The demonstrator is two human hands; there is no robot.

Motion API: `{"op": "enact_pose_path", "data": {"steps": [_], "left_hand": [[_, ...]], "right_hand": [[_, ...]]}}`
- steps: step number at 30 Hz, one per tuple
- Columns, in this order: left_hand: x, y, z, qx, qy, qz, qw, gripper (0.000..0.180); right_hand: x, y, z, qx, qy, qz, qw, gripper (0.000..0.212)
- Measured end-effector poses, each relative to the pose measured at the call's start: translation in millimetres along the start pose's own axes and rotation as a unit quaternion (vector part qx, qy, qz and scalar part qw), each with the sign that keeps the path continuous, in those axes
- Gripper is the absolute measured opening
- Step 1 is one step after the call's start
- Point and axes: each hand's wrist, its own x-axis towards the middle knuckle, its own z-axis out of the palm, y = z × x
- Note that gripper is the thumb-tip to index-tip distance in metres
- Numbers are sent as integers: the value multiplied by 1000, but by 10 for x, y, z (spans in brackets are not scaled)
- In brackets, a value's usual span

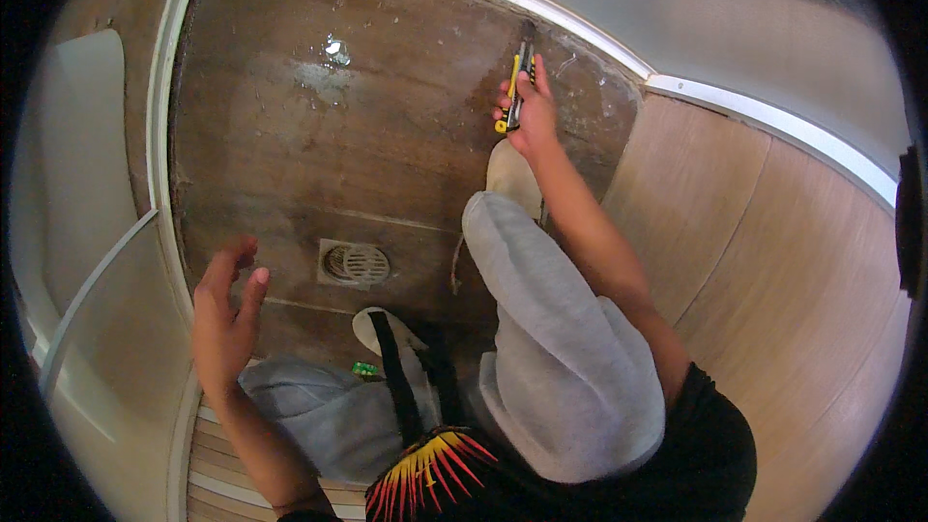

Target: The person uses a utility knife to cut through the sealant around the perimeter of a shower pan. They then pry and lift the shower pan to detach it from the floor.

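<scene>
My right hand [535, 106] is wrapped round a yellow and black utility knife [519, 87] at the far right part of the brown shower floor [406, 116]. The knife's tip points away from me, close to the white frame at the far edge; whether it touches the floor I cannot tell. At the left, my left hand [227, 314] hovers near the white side frame with its fingers apart and curved, holding nothing. To its right, a round drain grate [358, 263] sits askew in its square surround.
White frame rails [162, 135] border the wet, stained floor. Glass panels [72, 155] stand at left and far right. Wood-look tiles [715, 193] lie to the right. My shoes [512, 174] rest on the floor, with a small green object [364, 368] by the left one.
</scene>
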Motion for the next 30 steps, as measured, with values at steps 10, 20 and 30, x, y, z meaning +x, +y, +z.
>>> {"op": "enact_pose_path", "data": {"steps": [10, 20, 30], "left_hand": [[-21, -80, -24, 12, 0, 1, 1000, 30], [12, 216, 60, 25, -23, 25, 999, 31], [-174, 93, 9, 47, 14, 14, 999, 31]], "right_hand": [[103, -80, -101, -15, 9, 41, 999, 54], [115, 86, 209, 40, 46, 17, 998, 54], [222, 147, 341, 51, 13, -3, 999, 56]]}}
